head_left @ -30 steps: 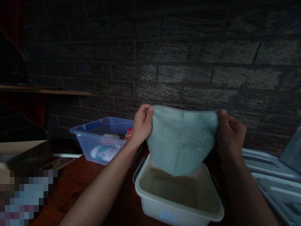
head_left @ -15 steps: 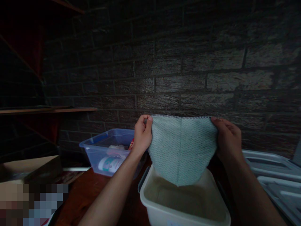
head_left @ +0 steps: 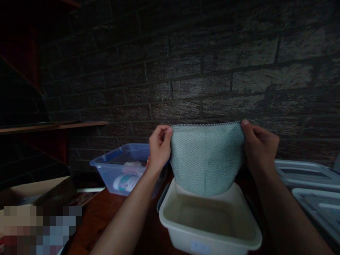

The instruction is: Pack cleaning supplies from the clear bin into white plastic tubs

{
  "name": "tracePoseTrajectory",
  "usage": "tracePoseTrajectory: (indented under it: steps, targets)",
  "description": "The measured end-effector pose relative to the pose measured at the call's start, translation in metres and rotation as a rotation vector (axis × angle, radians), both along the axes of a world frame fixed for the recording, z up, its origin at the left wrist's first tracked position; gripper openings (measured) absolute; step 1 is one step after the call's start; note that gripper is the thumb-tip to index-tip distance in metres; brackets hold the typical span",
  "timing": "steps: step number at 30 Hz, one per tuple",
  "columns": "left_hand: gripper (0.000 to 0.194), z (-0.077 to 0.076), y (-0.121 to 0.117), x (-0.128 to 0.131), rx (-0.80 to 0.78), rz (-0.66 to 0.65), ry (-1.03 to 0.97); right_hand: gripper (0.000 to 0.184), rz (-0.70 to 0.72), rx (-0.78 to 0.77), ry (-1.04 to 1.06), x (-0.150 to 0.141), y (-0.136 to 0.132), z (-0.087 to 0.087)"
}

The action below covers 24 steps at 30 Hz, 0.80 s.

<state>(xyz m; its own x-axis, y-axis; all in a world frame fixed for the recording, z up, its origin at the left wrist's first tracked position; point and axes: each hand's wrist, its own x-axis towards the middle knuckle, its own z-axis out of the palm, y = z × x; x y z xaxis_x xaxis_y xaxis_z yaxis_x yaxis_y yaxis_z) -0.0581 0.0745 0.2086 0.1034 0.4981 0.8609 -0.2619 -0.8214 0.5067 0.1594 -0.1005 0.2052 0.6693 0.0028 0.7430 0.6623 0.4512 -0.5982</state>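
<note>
A pale green textured cloth (head_left: 207, 157) with a dark-and-white stitched edge is stretched between my two hands. My left hand (head_left: 160, 145) pinches its upper left corner, thumb toward me. At the upper right corner, my right hand (head_left: 260, 147) grips it the same way, slightly higher. The cloth hangs with a rounded lower edge over the far side of a cream plastic bin (head_left: 209, 244). Inside, the part of the bin I can see holds nothing; the cloth hides some of its far rim.
A clear blue plastic tub (head_left: 106, 173) holding a white bottle (head_left: 124, 183) stands left on the brown wooden table (head_left: 90, 219). Grey lids (head_left: 310, 173) lie at the right. An open cardboard box (head_left: 50, 189) is far left, below a shelf (head_left: 53, 126). A dark brick wall (head_left: 186, 71) rises behind.
Both hands have raised the cloth a little, the right one more, so its top edge now slopes up to the right. More of the bin's inside shows. The view has shifted slightly.
</note>
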Motion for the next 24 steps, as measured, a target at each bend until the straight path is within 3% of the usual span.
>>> tracePoseTrajectory:
  steps: [5, 13, 15, 17, 19, 21, 23, 24]
  targets:
    - [0.014, 0.001, 0.003, 0.001, 0.010, 0.048, 0.002, 0.047, -0.017, -0.031, 0.004, 0.007, -0.002, -0.001]
    - [0.015, -0.004, 0.011, 0.006, -0.135, -0.079, 0.032, 0.041, 0.228, -0.043, 0.061, -0.002, -0.010, 0.003]
    - [0.017, -0.005, 0.012, 0.007, -0.181, -0.148, 0.046, 0.034, 0.341, -0.059, 0.086, -0.012, -0.016, 0.006]
    - [0.017, -0.006, 0.011, 0.008, -0.225, -0.227, 0.052, 0.025, 0.534, -0.180, 0.076, -0.022, -0.024, 0.008]
    - [0.017, -0.006, 0.010, 0.009, -0.264, -0.311, 0.045, 0.023, 0.836, -0.442, -0.039, -0.031, -0.032, 0.010]
    - [0.014, -0.006, 0.007, 0.010, -0.295, -0.398, 0.027, 0.033, 1.119, -0.723, -0.226, -0.038, -0.037, 0.010]
    - [0.009, -0.004, 0.002, 0.009, -0.317, -0.479, 0.000, 0.043, 1.198, -0.810, -0.317, -0.041, -0.034, 0.009]
    - [0.006, -0.002, -0.002, 0.008, -0.324, -0.514, -0.015, 0.042, 1.142, -0.771, -0.299, -0.042, -0.030, 0.008]
